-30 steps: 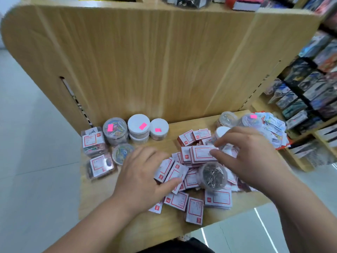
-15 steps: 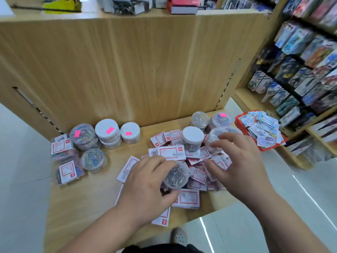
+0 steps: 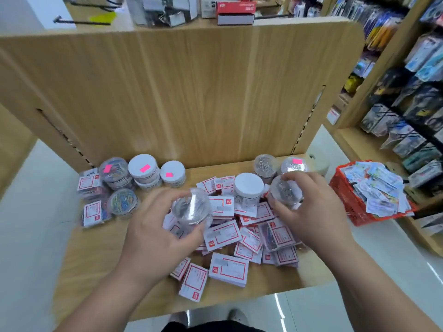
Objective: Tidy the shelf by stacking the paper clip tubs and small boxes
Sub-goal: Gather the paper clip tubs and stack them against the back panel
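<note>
Two hands, two tubs: left hand point(image 3: 153, 233) grips clear tub point(image 3: 190, 209), right hand point(image 3: 309, 212) clutches second tub point(image 3: 285, 191) above mid-shelf point(image 3: 96, 255). Stacked tubs point(image 3: 143, 171) back left; small boxes point(image 3: 227, 269) scattered, most tidying undone.

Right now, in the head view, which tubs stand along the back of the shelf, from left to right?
Clear tub of coloured clips → stacked white-lidded tubs → single white-lidded tub → clear tub of silver clips → far-right tub with pink sticker.
</note>
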`<state>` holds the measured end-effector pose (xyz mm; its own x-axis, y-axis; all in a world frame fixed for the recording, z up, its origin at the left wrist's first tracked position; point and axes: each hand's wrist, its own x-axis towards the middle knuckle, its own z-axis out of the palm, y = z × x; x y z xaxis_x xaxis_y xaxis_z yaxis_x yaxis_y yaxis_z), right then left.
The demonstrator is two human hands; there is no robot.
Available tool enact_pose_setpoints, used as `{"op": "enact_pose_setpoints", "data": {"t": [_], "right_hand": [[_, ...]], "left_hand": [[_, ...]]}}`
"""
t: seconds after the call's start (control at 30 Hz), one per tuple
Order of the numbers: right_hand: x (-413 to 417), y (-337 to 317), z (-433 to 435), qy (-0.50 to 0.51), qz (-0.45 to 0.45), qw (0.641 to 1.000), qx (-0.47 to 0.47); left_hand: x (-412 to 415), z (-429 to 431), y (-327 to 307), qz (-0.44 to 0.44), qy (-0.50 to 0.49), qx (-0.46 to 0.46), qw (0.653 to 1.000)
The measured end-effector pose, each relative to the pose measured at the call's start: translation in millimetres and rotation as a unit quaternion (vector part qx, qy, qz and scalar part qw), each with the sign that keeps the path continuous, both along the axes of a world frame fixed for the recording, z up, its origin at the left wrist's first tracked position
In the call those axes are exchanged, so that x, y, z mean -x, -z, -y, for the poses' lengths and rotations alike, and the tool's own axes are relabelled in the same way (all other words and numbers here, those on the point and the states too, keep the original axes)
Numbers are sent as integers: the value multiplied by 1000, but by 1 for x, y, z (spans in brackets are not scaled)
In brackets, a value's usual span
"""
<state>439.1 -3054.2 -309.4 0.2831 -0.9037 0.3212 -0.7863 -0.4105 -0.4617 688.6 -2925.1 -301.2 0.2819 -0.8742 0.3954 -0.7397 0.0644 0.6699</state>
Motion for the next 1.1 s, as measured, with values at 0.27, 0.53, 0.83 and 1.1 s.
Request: {"op": "enact_pose_setpoints", "data": {"t": [0.27, 0.53, 0.83, 1.1], "right_hand": [[-34, -54, 4, -87, 96, 991, 23], [-111, -49, -3, -160, 83, 984, -16], [-174, -34, -18, -153, 13, 988, -29], [-177, -20, -13, -106, -18, 993, -55]], "left_hand": [[-48, 1, 5, 0, -139, -35, 990], [-99, 4, 34, 86, -100, -92, 987], [-128, 16, 67, 169, -49, -85, 981], [-136, 23, 72, 180, -35, -59, 981]]}}
